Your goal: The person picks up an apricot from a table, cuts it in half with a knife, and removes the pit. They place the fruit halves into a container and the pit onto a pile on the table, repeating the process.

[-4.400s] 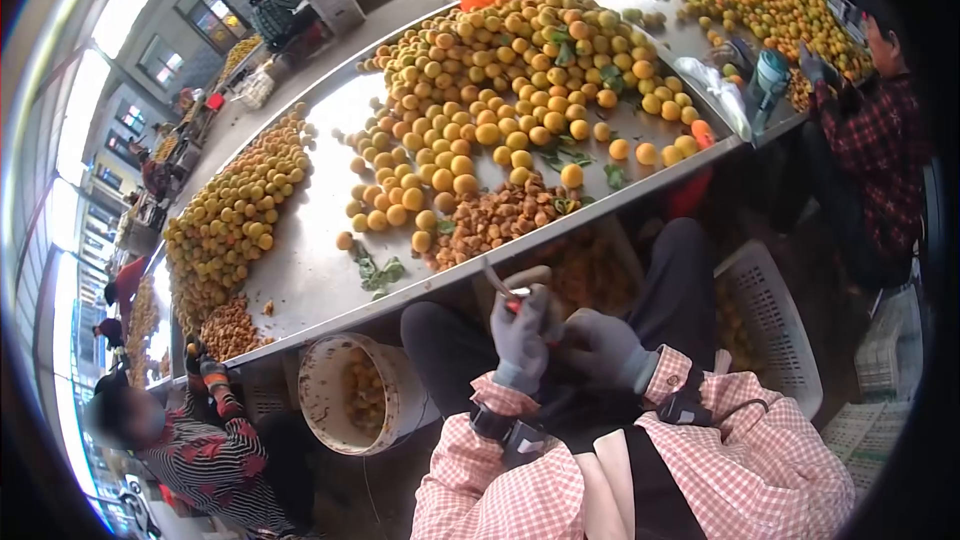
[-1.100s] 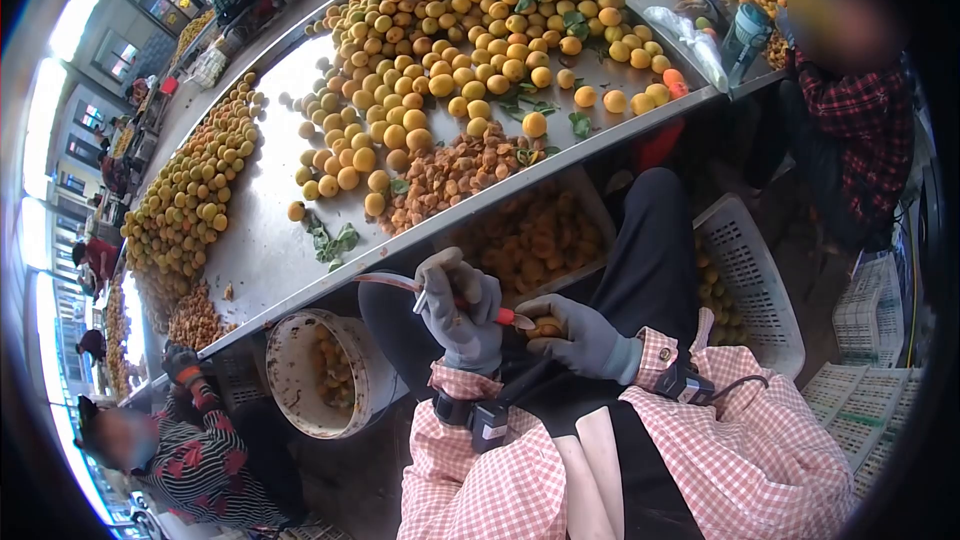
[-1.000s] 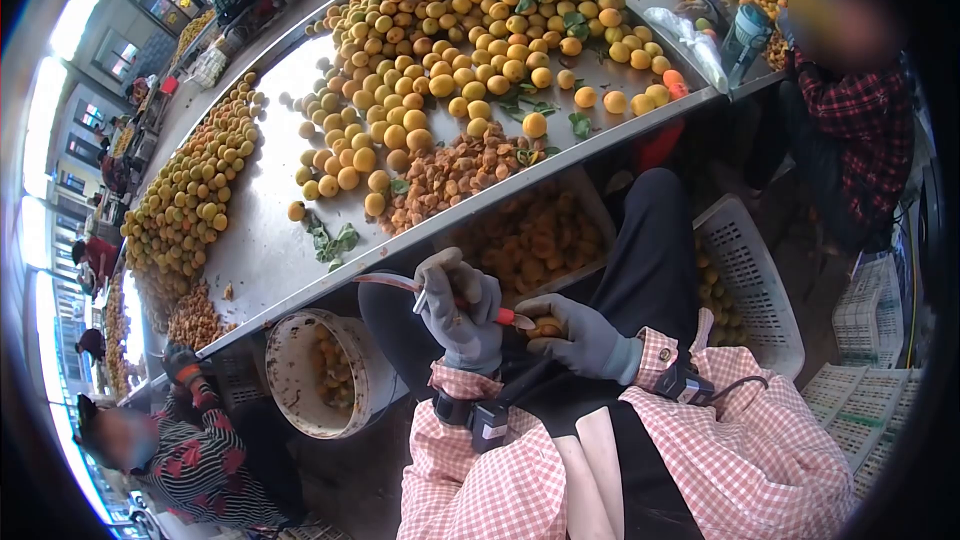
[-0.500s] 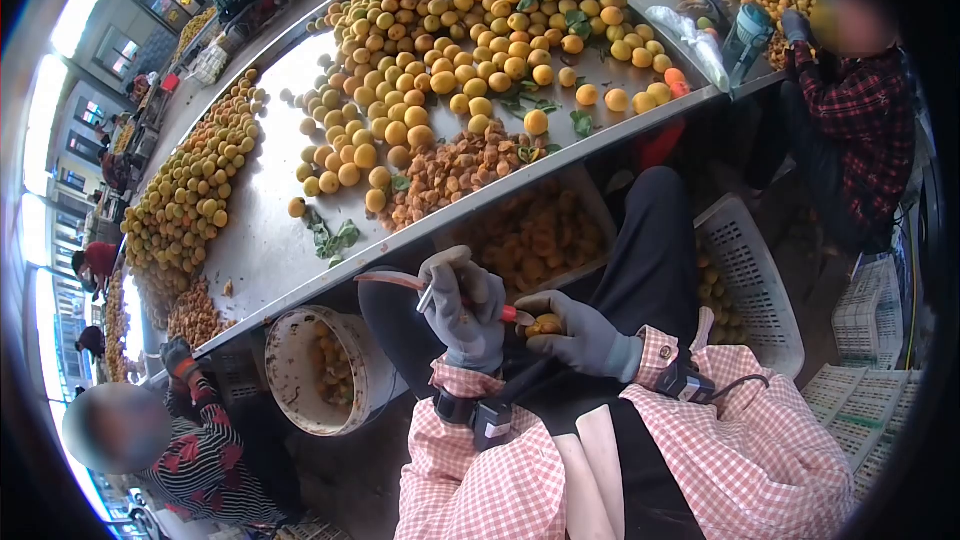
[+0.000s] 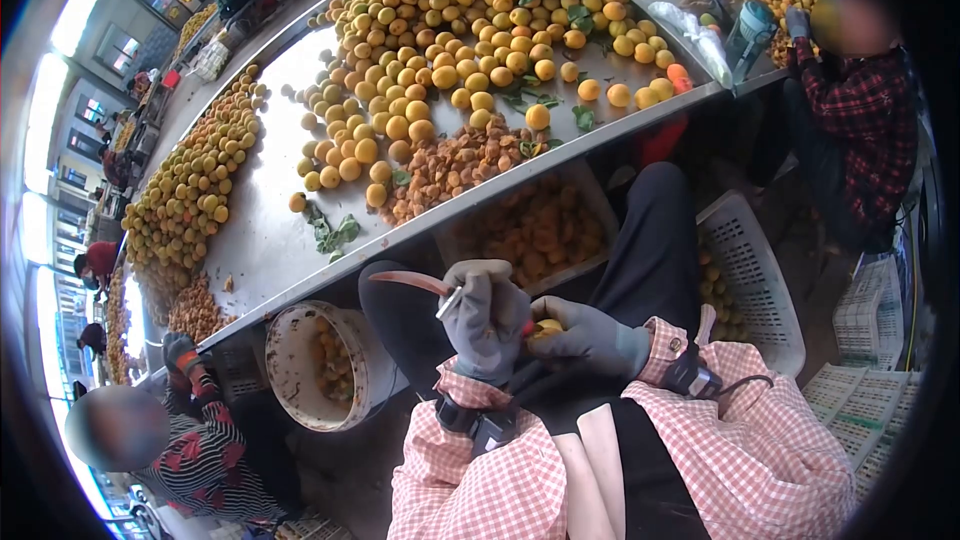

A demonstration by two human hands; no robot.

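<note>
**Left hand (image 5: 486, 325) shifts in toward the fruit (image 5: 547, 328)**

Compared with half a second ago, it sits closer to my right hand (image 5: 592, 340) and has turned a little, so less of the red on the tool (image 5: 528, 328) shows. The right hand has barely budged, and the fruit shows a brighter yellow patch.

From where I watch, the fruit is in the right grip, pinched at the fingertips, above the lap and well apart from the table (image 5: 262, 250). My left grip is curled firmly around the tool; a rod (image 5: 449, 303) and a curved strip (image 5: 405, 281) poke out on its far side. I cannot tell whether they all belong to one piece, and the working end is hidden.

To do this well, I'd judge, the right grip should steady the fruit without squashing it, with fingertips off the tool's line. Short wrist turns on the left look safer than a hard push, and the strip needs free space as the hand turns.

As for pose, both gloved hands meet between the knees: the left upright, knuckles high; the right lying nearly level, pointing left. Both forearms angle inward.
</note>
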